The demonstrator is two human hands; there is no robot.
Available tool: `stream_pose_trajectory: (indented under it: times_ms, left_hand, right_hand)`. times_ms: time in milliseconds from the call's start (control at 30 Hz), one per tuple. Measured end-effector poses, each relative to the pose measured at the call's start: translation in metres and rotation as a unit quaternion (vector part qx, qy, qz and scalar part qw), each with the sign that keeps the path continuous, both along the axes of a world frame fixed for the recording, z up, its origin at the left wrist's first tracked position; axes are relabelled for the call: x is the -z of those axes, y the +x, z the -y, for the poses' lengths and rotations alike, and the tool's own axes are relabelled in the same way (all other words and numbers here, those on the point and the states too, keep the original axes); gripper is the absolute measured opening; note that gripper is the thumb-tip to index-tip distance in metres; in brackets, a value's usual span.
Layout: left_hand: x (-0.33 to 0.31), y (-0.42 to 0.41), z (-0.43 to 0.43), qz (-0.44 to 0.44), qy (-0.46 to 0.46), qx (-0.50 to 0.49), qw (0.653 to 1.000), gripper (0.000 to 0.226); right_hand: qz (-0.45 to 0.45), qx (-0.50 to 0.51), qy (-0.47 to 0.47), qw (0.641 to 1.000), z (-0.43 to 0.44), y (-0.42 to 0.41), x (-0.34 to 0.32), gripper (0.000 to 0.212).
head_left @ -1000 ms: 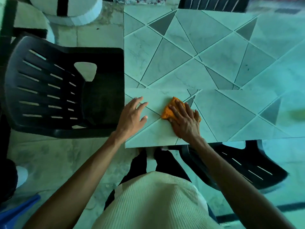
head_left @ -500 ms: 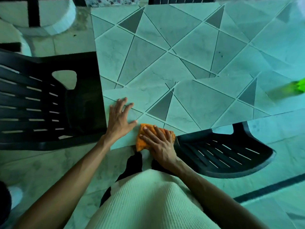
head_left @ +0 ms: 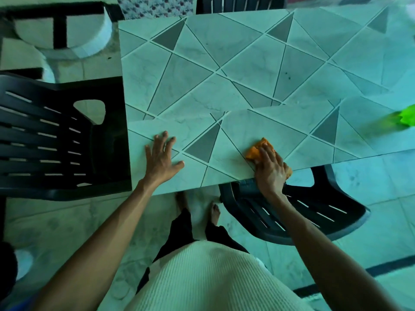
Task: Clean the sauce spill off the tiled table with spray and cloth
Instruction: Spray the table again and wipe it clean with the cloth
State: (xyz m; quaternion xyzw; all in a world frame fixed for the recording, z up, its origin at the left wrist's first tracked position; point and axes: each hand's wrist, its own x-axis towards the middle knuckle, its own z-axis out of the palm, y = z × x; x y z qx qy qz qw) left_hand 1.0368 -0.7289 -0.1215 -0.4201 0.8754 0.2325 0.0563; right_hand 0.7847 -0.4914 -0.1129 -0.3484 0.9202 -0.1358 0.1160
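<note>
The tiled table (head_left: 224, 70) has pale tiles cut into triangles with grey inserts. My right hand (head_left: 270, 170) presses an orange cloth (head_left: 258, 150) flat against the table's near edge, right of centre. My left hand (head_left: 162, 158) lies flat with fingers spread on the near left corner, holding nothing. A bright green object (head_left: 407, 116), blurred, rests at the table's right edge; I cannot tell whether it is the spray bottle. Two small dark specks (head_left: 287, 75) sit on a tile further back.
A black plastic chair (head_left: 56, 140) stands against the table's left side. Another black chair (head_left: 303, 214) is tucked under the near edge, below my right hand. A third chair back (head_left: 240, 4) shows at the far side. My bare feet (head_left: 214, 212) stand on the tiled floor.
My right hand has slid the orange cloth to the right along the near edge, away from my left hand. The left hand stays flat on the corner. The view has shifted.
</note>
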Motion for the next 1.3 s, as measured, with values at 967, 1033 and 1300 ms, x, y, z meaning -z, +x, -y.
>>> stream_pose_trajectory:
  times_ms: [967,1033,1300]
  left_hand:
    - [-0.007,-0.001,-0.001,0.045,-0.008,-0.010,0.999,0.089]
    - [-0.008,0.005,0.005,0.021,-0.015,0.003,1.000,0.082]
    - [-0.007,0.042,0.031,-0.087,-0.053,0.026,0.994,0.057]
  right_hand:
    - [0.031,-0.377,-0.062,0.924,0.021,0.099,-0.008,0.059]
    - [0.015,-0.299,-0.055,0.953,0.021,0.071,-0.006,0.053]
    - [0.014,-0.076,-0.004,0.997,0.116,0.020,0.003,0.049]
